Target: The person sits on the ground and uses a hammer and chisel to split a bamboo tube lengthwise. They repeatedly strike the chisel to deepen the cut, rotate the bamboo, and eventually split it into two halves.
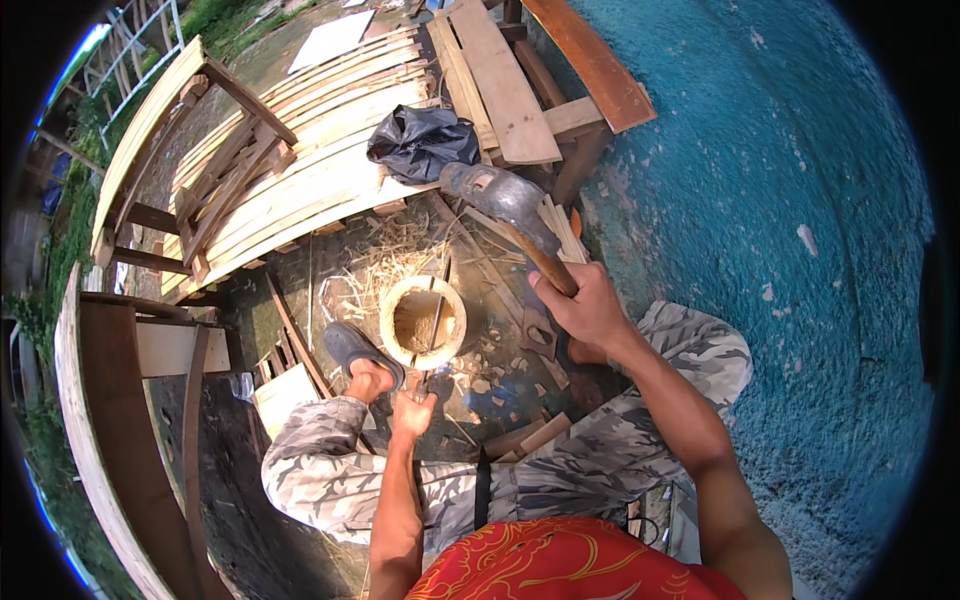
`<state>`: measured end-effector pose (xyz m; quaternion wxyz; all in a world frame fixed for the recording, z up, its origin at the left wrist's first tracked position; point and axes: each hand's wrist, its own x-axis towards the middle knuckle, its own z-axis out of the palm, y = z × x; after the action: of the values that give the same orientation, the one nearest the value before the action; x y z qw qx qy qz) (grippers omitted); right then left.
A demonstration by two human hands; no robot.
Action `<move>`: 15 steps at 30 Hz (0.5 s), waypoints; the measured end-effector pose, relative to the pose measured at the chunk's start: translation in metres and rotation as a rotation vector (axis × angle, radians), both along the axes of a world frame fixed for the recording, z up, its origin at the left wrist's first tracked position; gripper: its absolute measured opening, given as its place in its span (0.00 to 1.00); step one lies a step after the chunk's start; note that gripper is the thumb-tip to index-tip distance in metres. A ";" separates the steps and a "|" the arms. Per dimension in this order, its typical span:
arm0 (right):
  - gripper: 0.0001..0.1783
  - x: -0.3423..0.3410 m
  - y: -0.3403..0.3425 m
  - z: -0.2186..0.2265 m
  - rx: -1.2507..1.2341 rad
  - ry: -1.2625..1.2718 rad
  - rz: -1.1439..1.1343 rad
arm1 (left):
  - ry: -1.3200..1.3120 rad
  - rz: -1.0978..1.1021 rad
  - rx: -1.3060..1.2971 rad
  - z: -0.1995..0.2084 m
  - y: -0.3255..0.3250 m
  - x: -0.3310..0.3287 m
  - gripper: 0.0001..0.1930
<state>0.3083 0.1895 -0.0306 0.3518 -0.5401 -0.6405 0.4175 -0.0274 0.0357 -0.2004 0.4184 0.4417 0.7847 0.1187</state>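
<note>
Left hand (412, 412) clamped round the near end of a dark rod (436, 318); the rest ran forward from the fingers, over the mouth of a hollow wooden block (389, 318), contact with rim unclear. Block stood just ahead of that fist, shavings (385, 265) beyond. Right hand (588, 308) wrapped tight on a metal-headed tool (510, 203) by its wooden handle, head beyond the fingers.

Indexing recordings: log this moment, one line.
left hand: grips thin dark bar; right hand: holds wooden-handled grey metal tool; bar: across round pale wooden vessel
</note>
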 end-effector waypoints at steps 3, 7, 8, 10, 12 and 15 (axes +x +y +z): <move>0.16 -0.003 -0.004 -0.015 -0.013 -0.024 0.050 | -0.004 -0.025 -0.046 0.003 0.002 0.002 0.17; 0.15 -0.001 -0.022 -0.048 -0.282 -0.340 0.121 | -0.029 -0.055 -0.006 0.004 0.003 0.008 0.16; 0.15 0.000 -0.023 -0.051 -0.392 -0.445 0.100 | -0.033 -0.087 0.001 0.004 0.003 0.010 0.16; 0.16 0.003 -0.023 -0.046 -0.282 -0.257 0.078 | -0.028 -0.118 0.014 0.004 0.004 0.008 0.16; 0.15 0.009 -0.019 -0.036 -0.201 -0.182 0.055 | -0.003 -0.111 -0.036 0.004 0.001 0.007 0.15; 0.15 0.014 -0.014 -0.026 0.008 -0.035 0.056 | -0.038 -0.065 0.033 0.004 0.002 0.006 0.16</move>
<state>0.3228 0.1752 -0.0571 0.3311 -0.5275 -0.6632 0.4151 -0.0218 0.0377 -0.1959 0.4295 0.4715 0.7598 0.1263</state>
